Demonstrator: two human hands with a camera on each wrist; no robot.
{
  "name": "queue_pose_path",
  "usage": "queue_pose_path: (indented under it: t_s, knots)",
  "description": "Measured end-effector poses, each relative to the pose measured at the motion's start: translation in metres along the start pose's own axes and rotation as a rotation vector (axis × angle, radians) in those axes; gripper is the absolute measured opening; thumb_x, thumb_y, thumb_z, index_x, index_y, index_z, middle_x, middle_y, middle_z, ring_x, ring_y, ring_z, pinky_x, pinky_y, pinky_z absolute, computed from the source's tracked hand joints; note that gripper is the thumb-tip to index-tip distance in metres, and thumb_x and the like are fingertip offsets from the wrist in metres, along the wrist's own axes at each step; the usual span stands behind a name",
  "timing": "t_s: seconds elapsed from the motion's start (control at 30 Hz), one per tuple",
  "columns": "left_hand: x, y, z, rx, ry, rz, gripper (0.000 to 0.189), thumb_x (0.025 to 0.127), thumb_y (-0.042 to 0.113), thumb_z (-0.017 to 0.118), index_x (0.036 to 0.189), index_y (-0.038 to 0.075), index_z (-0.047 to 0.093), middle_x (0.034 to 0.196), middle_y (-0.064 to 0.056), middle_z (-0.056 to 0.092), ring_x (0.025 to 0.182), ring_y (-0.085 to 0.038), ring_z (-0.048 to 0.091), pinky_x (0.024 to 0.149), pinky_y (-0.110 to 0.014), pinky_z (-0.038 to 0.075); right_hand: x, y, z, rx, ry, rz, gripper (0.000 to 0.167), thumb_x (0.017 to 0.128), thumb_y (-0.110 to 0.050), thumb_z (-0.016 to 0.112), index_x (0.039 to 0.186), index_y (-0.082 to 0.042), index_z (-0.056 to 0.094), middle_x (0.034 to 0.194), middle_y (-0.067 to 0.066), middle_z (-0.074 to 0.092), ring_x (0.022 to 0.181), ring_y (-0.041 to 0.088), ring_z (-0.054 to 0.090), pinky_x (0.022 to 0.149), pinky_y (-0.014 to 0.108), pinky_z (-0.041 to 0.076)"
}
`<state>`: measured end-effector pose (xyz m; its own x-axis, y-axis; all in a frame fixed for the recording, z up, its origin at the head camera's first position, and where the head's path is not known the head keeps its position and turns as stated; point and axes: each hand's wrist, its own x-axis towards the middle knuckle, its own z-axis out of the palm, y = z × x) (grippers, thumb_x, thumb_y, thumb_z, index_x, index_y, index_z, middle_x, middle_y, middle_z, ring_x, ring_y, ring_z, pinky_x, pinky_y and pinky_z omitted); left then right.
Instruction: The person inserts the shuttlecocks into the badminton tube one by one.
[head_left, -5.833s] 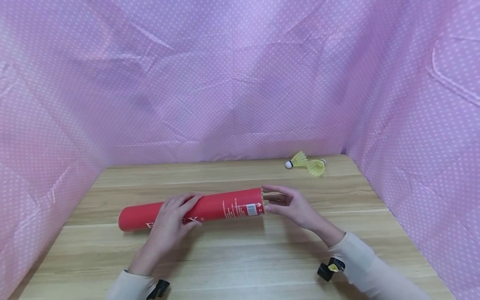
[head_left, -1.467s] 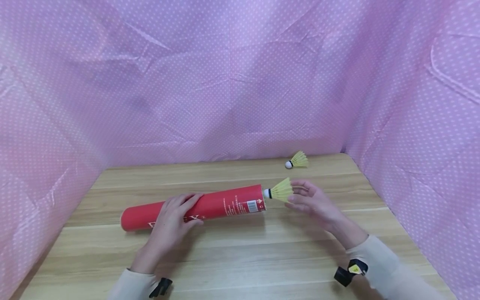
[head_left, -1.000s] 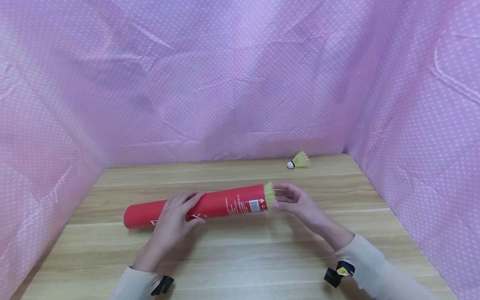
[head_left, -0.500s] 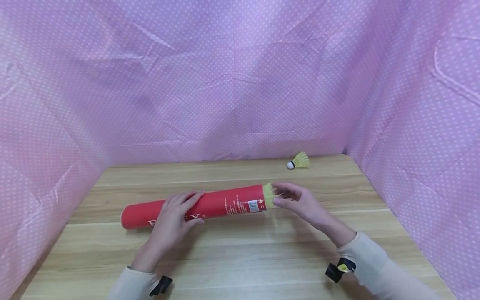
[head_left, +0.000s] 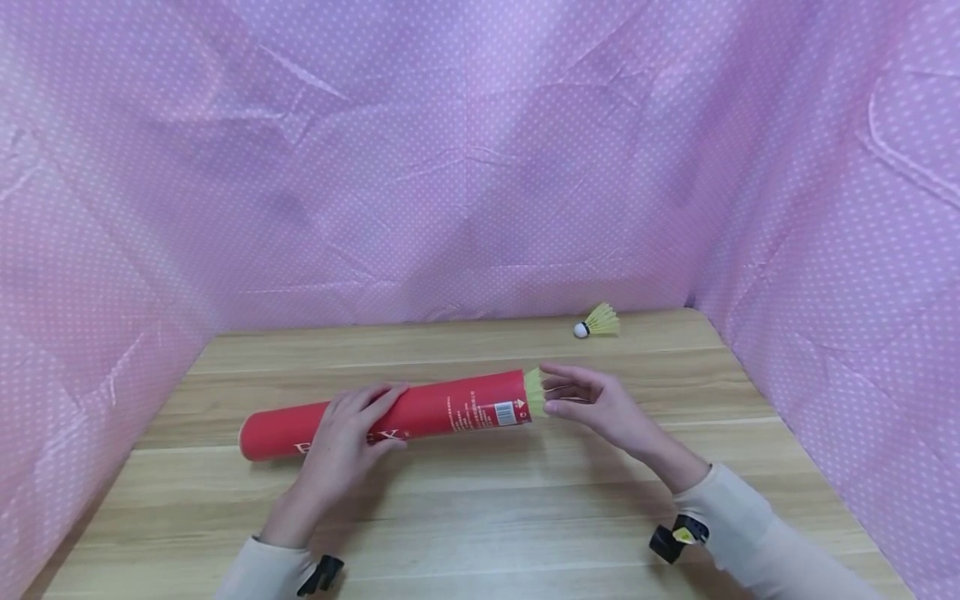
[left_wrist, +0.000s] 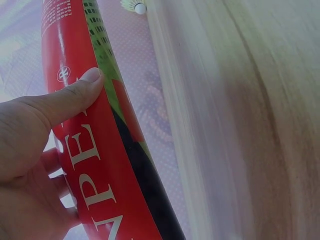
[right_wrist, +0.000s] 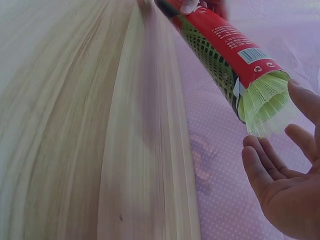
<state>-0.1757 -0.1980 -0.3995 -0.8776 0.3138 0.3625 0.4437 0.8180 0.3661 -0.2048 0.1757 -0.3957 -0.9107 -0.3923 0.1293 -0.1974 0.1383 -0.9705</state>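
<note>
A red shuttlecock tube (head_left: 442, 406) lies level, its mouth toward the right. My left hand (head_left: 341, 446) grips it around the middle, and in the left wrist view the thumb (left_wrist: 82, 95) lies across the lettering. From the mouth pokes the yellow skirt of a shuttlecock (right_wrist: 267, 102); its head is hidden inside the tube. My right hand (head_left: 600, 408) is at the skirt's rim, its fingers spread and gently bent around the edge without closing on it. In the right wrist view the fingertips stand right by the skirt.
Another yellow shuttlecock (head_left: 597, 321) with a white head lies near the back edge of the wooden table (head_left: 465, 525), right of centre. A pink dotted cloth (head_left: 465, 167) hangs behind and on both sides.
One of the two shuttlecocks at the back has been brought to the tube and pushed head first into its mouth. Lately the skirt sits slightly deeper; the left hand keeps its grip.
</note>
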Motion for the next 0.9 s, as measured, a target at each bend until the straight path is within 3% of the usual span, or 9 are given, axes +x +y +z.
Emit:
queue_pose_path:
  t_s: [0.43, 0.67, 0.9]
  knots:
    - [0.0018, 0.0038, 0.003, 0.001, -0.021, -0.005, 0.086, 0.069, 0.021, 0.094, 0.146, 0.022, 0.056, 0.137, -0.009, 0.057, 0.124, -0.034, 0.05, 0.108, -0.056, 0.033, 0.0034, -0.0015, 0.0036, -0.013, -0.055, 0.014, 0.056, 0.092, -0.013, 0.075, 0.144, -0.007, 0.055, 0.134, 0.018, 0.06, 0.121, 0.036, 0.059, 0.093, 0.034, 0.054]
    - [0.0021, 0.002, 0.0032, 0.003, -0.017, 0.027, 0.084, 0.069, 0.021, 0.094, 0.144, 0.021, 0.057, 0.136, -0.012, 0.058, 0.124, -0.036, 0.05, 0.109, -0.056, 0.032, 0.0039, -0.0038, 0.0, -0.034, -0.038, 0.019, 0.049, 0.095, -0.016, 0.071, 0.142, -0.009, 0.057, 0.133, 0.016, 0.061, 0.119, 0.035, 0.061, 0.093, 0.033, 0.055]
    - [0.0031, 0.0022, 0.0034, 0.002, -0.025, 0.019, 0.084, 0.069, 0.021, 0.094, 0.145, 0.022, 0.057, 0.137, -0.013, 0.058, 0.124, -0.036, 0.05, 0.108, -0.056, 0.032, 0.004, -0.0028, 0.0013, -0.012, -0.055, 0.026, 0.05, 0.094, -0.017, 0.073, 0.141, -0.007, 0.058, 0.132, 0.018, 0.061, 0.117, 0.041, 0.061, 0.091, 0.034, 0.056]
